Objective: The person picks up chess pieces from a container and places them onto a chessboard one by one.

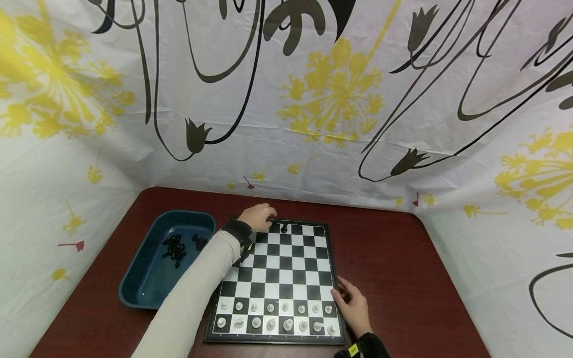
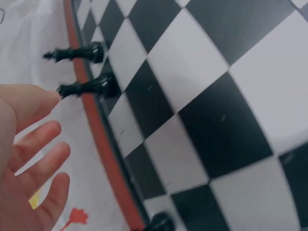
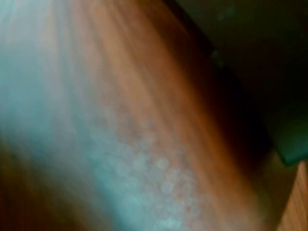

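Observation:
My left hand (image 1: 257, 217) is over the far edge of the chessboard (image 1: 285, 262). In the left wrist view its thumb and a mostly hidden finger pinch the top of a tall black chess queen (image 2: 91, 87), which stands upright on a border square. The other fingers are spread loosely. A black king (image 2: 79, 52) stands next to it. Another dark piece (image 2: 161, 222) shows at the lower border. My right hand (image 1: 352, 304) rests against the board's right edge, thumb at the rim, fingers fairly straight. The right wrist view is blurred.
White chess pieces (image 1: 288, 324) stand in two rows on the near side of the board. Left of it, a blue tray (image 1: 147, 281) holds black pieces (image 1: 175, 248). The brown table (image 1: 403, 278) meets white patterned cloth (image 1: 250, 164) at the back and sides.

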`<state>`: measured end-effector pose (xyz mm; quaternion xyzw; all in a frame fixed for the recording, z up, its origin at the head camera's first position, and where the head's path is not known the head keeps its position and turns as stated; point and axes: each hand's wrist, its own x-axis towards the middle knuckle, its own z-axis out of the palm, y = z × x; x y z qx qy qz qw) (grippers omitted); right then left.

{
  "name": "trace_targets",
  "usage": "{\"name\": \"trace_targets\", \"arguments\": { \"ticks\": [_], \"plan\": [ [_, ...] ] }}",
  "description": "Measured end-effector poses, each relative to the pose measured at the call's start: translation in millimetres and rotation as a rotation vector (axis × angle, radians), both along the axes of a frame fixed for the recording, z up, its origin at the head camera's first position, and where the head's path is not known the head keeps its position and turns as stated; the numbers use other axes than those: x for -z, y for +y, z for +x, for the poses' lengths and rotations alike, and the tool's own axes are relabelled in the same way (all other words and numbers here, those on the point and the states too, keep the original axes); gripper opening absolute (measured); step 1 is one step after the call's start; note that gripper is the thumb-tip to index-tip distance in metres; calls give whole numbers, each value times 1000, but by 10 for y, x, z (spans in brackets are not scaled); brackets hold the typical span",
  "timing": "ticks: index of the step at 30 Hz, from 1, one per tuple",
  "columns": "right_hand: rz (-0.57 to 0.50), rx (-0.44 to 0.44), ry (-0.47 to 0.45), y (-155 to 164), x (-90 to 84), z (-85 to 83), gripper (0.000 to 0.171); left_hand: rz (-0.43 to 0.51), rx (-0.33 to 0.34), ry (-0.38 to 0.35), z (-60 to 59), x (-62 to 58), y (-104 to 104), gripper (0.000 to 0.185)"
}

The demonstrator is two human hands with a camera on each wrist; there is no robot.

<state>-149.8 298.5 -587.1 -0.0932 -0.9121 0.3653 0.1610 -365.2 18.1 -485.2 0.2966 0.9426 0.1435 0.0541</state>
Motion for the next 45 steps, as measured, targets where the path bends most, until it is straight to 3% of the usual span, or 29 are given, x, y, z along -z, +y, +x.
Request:
{"name": "trace_targets", "arguments": {
  "ticks": [6,11,17,21,30,38,45],
  "plan": [
    [-14,-21,19,-11,16,0,38,-29,21,61,39,-212,-273,28],
    [-24,-34,-2,-6,37,-4,39,-38,-26,61,117,-361,-601,30],
    [-23,-20,37,-12,36,1,39,-17,-88,74,173,-436,-1066,32],
    [-42,-23,-2,-16,28,7,39,1,-117,74,234,-462,-1357,31],
    [-41,-12,-24,-27,17,14,39,16,-188,53,401,-275,-1802,32],
    [-48,-8,-40,-30,2,15,40,-9,-216,0,557,-87,-1881,32],
    [-50,-7,-43,-32,-1,17,40,-15,-232,-51,608,108,-1916,34]
  ]
}}
